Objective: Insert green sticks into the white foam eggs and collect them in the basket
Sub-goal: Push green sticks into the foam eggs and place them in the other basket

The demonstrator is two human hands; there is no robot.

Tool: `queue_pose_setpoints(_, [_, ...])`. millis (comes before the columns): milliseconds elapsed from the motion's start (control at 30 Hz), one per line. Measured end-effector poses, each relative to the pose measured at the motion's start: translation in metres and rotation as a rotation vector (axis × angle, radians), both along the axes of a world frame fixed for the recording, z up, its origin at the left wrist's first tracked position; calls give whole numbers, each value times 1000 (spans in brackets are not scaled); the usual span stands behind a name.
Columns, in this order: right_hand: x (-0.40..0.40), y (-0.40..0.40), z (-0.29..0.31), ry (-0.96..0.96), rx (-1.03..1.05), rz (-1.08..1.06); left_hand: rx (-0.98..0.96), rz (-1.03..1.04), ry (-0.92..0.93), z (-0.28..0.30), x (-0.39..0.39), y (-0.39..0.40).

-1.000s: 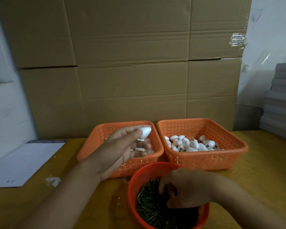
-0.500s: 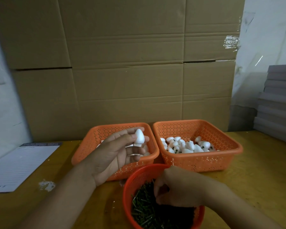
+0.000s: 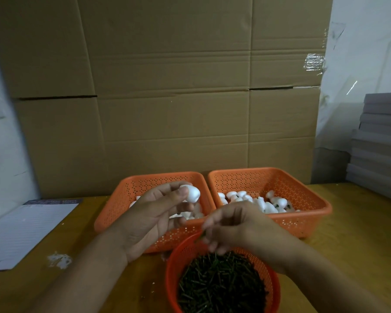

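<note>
Since a moment ago our right hand [image 3: 239, 229] has come up out of the round red basket [image 3: 174, 267] and now hangs just above its far rim. It is blurry, with fingers curled close together. A thin dark bit shows by the fingertips, but we cannot tell if it is a stick in our grip.

Going from big to small: a tall wall of flat brown cardboard [image 3: 167, 86] with fold lines stands behind everything. Below it is our yellow wooden bench [image 3: 359, 222], smooth and a little scuffed. Grey flat slabs [image 3: 379, 141] are stacked at the right. A white lined paper sheet [image 3: 25, 231] lies at the left.

Two square orange baskets with tiny holes sit side by side. The left basket [image 3: 113, 213] and the right basket [image 3: 312, 199] both hold white foam eggs [image 3: 266, 204]. The round basket is full of short dark green sticks [image 3: 221, 288].

Our left hand [image 3: 151, 218] pinches one smooth white egg [image 3: 191, 193] at its fingertips, held above the left basket.
</note>
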State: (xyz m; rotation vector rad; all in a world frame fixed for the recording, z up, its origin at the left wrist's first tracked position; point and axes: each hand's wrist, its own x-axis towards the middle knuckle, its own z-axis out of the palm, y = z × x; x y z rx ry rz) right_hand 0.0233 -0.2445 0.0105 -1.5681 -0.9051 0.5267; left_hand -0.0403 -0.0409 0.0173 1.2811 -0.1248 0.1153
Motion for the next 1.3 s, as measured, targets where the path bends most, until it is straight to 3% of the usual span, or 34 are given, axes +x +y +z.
queue_pose_setpoints(100, [-1,2,3,297,268,-59,-59,21,9,0,1,1])
queue_pose_setpoints(233, [0,4,5,419,444,-117,-115,7,14,1,1,1])
queue_pose_setpoints(667, [-2,5,2,217,369,-276,-77,15,20,1,-4,-3])
queue_pose_setpoints(1300, [-1,6,-1,199,357,-319,-49,12,18,1,-4,-7])
